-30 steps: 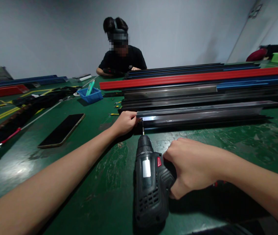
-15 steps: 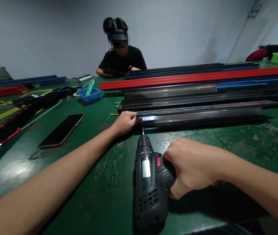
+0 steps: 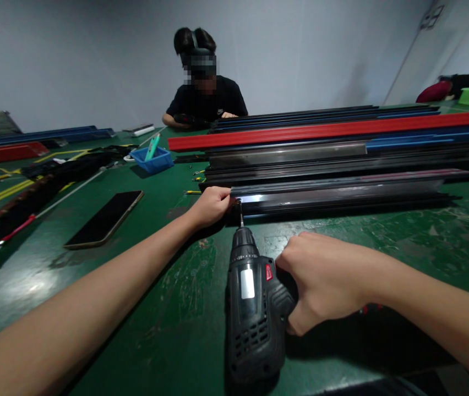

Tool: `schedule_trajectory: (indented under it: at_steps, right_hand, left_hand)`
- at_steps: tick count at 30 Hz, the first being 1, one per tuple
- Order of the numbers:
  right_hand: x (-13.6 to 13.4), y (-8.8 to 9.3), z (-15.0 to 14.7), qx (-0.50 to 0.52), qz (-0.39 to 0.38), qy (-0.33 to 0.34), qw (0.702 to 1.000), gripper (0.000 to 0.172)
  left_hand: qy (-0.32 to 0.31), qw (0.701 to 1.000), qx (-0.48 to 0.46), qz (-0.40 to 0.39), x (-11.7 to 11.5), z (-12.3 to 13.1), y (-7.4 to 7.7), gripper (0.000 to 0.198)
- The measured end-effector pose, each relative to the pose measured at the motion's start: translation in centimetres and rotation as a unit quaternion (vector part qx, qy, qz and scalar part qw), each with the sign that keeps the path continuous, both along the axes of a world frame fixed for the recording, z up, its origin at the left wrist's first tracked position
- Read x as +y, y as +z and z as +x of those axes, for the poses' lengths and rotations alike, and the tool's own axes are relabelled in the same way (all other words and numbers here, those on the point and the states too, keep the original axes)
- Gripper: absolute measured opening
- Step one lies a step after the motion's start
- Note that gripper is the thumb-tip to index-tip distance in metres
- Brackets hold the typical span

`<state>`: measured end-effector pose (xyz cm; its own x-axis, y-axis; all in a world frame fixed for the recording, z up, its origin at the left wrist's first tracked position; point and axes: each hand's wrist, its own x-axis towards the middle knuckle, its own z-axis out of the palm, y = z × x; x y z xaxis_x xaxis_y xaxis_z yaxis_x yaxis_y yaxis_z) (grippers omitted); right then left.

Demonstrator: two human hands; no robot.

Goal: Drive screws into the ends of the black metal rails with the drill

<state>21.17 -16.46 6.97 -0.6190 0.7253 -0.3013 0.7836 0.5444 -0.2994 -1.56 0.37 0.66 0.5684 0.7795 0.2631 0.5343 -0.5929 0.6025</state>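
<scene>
My right hand [image 3: 319, 283] is wrapped round the grip of a black cordless drill [image 3: 255, 313], which lies on its side and points away from me. Its bit [image 3: 241, 214] meets the left end of a dark, glossy metal profile [image 3: 321, 195]. At that same end my left hand [image 3: 213, 206] is closed on the profile, thumb and fingers pressed together. Whatever small part sits at the bit's tip is too small to make out.
Behind the profile lie stacked black and blue profiles and a red bar [image 3: 321, 131]. To the left are a phone [image 3: 104, 220], a blue basket [image 3: 152, 160] holding a teal tool, and yellow strips. A co-worker [image 3: 205, 99] sits across the green table [image 3: 189, 291].
</scene>
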Motion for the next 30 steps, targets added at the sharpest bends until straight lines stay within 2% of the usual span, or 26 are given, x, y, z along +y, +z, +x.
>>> schedule_trajectory:
  at_steps: [13,30]
  right_hand:
    - [-0.07,-0.30,0.07,0.006,0.013,0.003,1.000,0.052]
    - [-0.12,0.05,0.00,-0.004,-0.007,-0.009,1.000,0.051]
  left_hand:
    - [-0.001,1.000,0.000,0.003,0.06,0.04,-0.04,0.047]
    - [0.000,1.000,-0.004,0.002,0.07,-0.01,-0.11,0.046]
